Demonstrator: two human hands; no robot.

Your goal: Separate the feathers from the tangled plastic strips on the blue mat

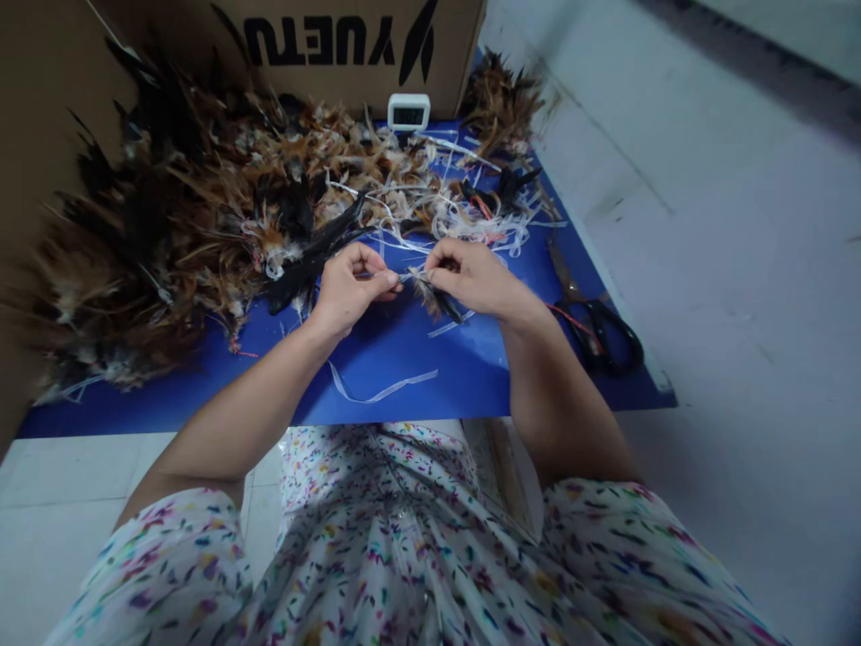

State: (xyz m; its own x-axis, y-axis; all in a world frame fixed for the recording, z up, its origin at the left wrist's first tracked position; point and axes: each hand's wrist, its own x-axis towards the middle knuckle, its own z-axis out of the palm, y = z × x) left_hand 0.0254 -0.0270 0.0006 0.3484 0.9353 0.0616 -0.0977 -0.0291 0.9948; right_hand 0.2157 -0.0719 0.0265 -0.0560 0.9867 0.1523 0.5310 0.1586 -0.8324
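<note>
Over the middle of the blue table (404, 350), my left hand (356, 283) pinches one end of a thin pale strip. My right hand (471, 276) is closed on a small bunch of brown and black feathers (430, 301), whose tips hang below the fingers. The strip runs between the two hands, which are a short way apart. Behind them, a tangle of white ribbon strips (477, 224) lies beside a large heap of brown feathers (221, 197). Nearer the front edge lies one loose clear strip (383, 392).
Black-handled scissors (585, 309) lie at the table's right edge. A small white digital clock (408, 112) stands at the back before a cardboard box (363, 76). Another feather bunch (501, 103) is at the back right. Cardboard also rises at the left.
</note>
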